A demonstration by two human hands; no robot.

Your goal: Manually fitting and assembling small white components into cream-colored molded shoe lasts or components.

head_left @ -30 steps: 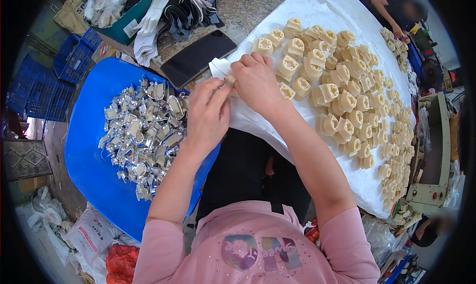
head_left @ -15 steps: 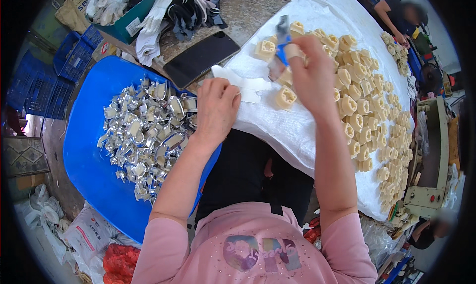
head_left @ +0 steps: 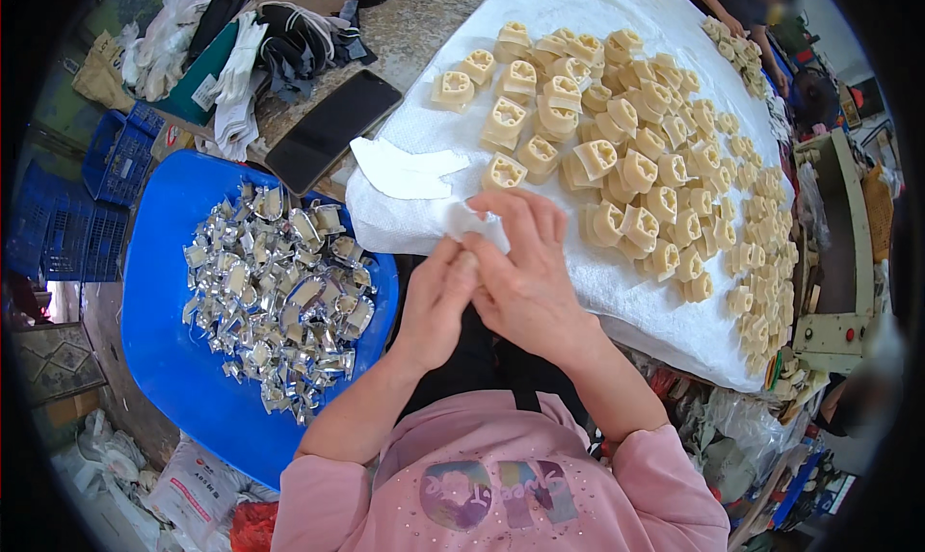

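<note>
My left hand (head_left: 438,306) and my right hand (head_left: 530,277) meet at the near edge of the white cloth, fingertips pressed together. A small white strip (head_left: 479,228) is pinched between them; whether it is paper, tape or cloth I cannot tell. Just beyond the hands, curved white strips (head_left: 400,170) lie flat on the white woven cloth (head_left: 414,226). To their right are many cream molded plastic pieces (head_left: 503,171), hollow and blocky, a few standing apart and the rest crowded together. The inner sides of both hands are hidden.
A blue basin (head_left: 159,359) on the left holds many shiny silver-and-cream parts (head_left: 275,302). A black phone (head_left: 332,130) lies beyond it, near gloves (head_left: 236,80) and a green box. Blue crates (head_left: 87,229) stand far left. Another person's arm (head_left: 715,3) shows at far right.
My right hand, earlier raised over the cream pieces with a blurred blue-and-grey thing, has come down to my left hand. My left hand has moved nearer from beside the white strips.
</note>
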